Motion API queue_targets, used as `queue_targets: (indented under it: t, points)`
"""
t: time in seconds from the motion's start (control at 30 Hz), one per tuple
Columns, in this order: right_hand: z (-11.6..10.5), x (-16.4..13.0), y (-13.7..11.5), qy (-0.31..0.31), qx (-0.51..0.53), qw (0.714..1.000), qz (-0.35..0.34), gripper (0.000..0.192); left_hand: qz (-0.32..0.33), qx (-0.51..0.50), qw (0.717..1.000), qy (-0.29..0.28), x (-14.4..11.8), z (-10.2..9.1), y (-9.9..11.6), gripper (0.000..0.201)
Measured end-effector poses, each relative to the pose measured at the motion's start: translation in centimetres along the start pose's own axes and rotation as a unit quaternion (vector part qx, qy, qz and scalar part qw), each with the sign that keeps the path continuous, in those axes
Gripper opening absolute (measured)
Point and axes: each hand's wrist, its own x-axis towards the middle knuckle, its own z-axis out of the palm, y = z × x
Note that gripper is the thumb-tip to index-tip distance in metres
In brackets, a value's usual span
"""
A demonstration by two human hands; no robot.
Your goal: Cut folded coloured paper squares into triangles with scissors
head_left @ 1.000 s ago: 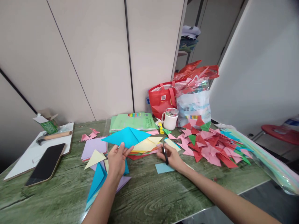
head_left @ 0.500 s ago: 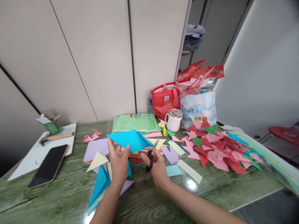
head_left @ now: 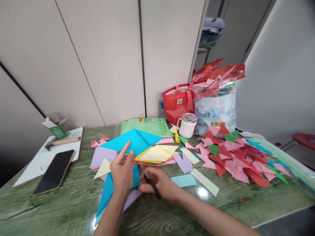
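Scissors [head_left: 149, 178] lowered, gripped in right hand [head_left: 159, 185], left hand [head_left: 121, 170] pinching one blue folded sheet [head_left: 133, 142].

Phone [head_left: 54, 171] left; mug [head_left: 187, 127] behind paper pile [head_left: 233, 160].

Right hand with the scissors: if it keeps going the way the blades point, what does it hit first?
Likely the blue sheet that the left hand holds up. The right hand aims the scissors up-left, tips almost at its lower edge. Depth is unclear; they could slip under it.
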Motion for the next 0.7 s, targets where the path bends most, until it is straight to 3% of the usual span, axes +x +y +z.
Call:
queue_targets:
  t: [0.17, 0.7]
  points:
    - [0.1, -0.2, -0.6, -0.002, 0.002, 1.000, -0.012, 0.041, -0.023, -0.041, 0.999, -0.008, -0.6, 0.5, 0.7, 0.055]
    - [0.0, -0.5, -1.4, 0.022, 0.001, 0.999, -0.034, 0.040, -0.097, -0.011, 0.994, -0.055, -1.7, 1.1, 0.0, 0.052]
